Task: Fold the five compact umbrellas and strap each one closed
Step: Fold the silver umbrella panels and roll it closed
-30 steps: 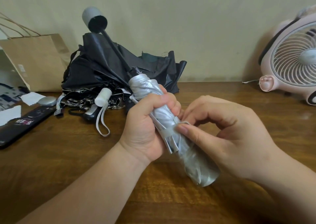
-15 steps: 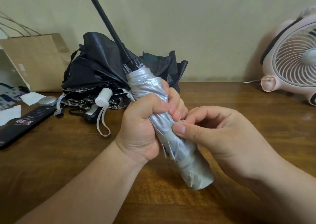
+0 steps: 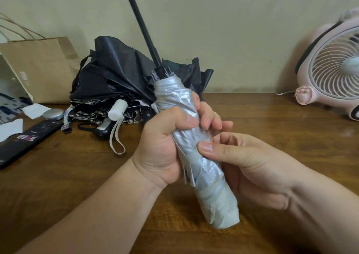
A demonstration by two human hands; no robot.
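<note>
A silver compact umbrella (image 3: pixel 211 191) is rolled into a bundle and held nearly upright above the wooden table (image 3: pixel 77 176), its black shaft and handle (image 3: pixel 141 28) pointing up and back. My left hand (image 3: pixel 165 149) grips the middle of the bundle, fingers wrapped round the fabric. My right hand (image 3: pixel 248 166) holds the bundle from the right, its thumb pressing on the fabric just below the left thumb. A pile of unfolded dark umbrellas (image 3: pixel 116 83) lies behind, with a white handle and wrist loop (image 3: pixel 117 111) sticking out toward me.
A brown paper bag (image 3: pixel 38 67) stands at the back left. A black remote (image 3: pixel 25 139), a small silver disc (image 3: pixel 52 114) and paper scraps lie at the left. A pink desk fan (image 3: pixel 334 69) stands at the back right against the wall.
The umbrella has swung more upright, its handle rising to the frame's top. My right hand has moved from pinching the strap in front to cupping the bundle, thumb pressed on it.
</note>
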